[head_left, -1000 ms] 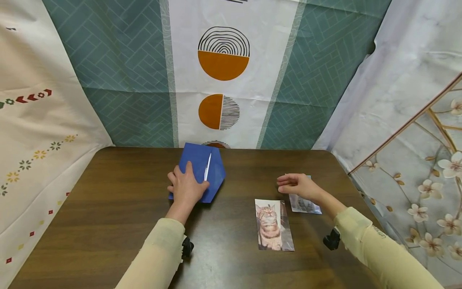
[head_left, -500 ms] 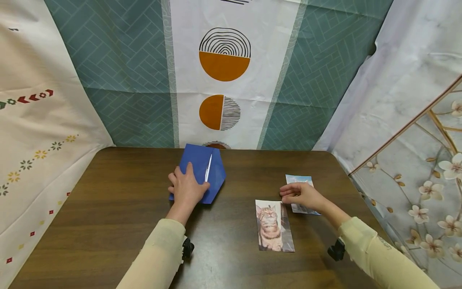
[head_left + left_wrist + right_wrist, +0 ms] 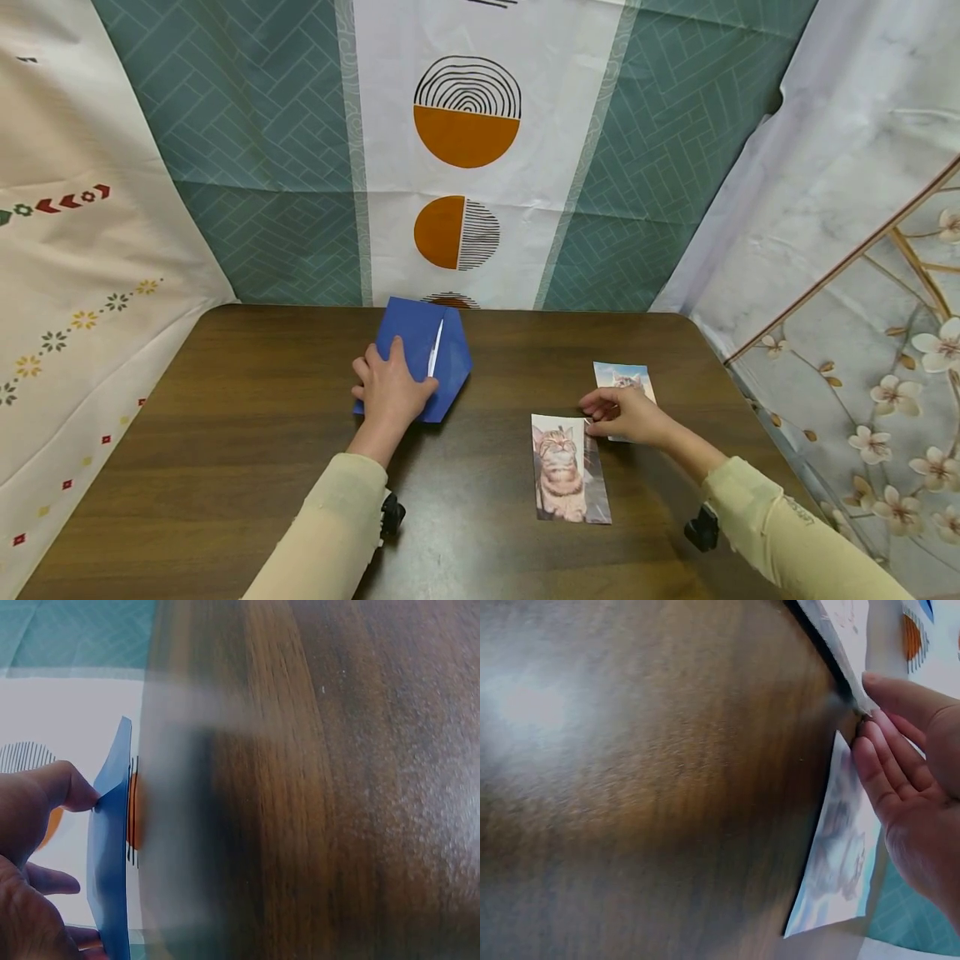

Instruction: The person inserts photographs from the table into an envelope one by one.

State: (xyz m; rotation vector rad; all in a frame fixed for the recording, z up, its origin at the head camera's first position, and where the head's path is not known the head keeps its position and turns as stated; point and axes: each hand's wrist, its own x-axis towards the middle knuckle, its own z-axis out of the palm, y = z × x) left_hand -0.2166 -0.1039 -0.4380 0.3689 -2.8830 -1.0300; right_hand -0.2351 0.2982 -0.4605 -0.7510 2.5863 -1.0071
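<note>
In the head view my left hand (image 3: 392,387) grips a blue envelope (image 3: 454,367) with a white opening along its flap. The left wrist view has my thumb at the fold of that envelope (image 3: 112,855) and fingers at its lower end; it appears raised off the table. My right hand (image 3: 630,414) pinches the far right corner of an orange tabby cat photo (image 3: 558,475), thumb on one side and fingertips on the other. Partly hidden beneath that hand is a second cat photo (image 3: 622,372) with a blue top, lying on the table.
Everything is over a dark brown wooden table (image 3: 247,467). A green and white patterned curtain (image 3: 450,233) hangs behind its far edge. Printed cloths flank both sides, and the right cloth (image 3: 840,317) has blossoms.
My right hand has moved down from above the second photo to the tabby photo's corner and now pinches it, uncovering the top of the second photo. The left hand and envelope have hardly moved.
</note>
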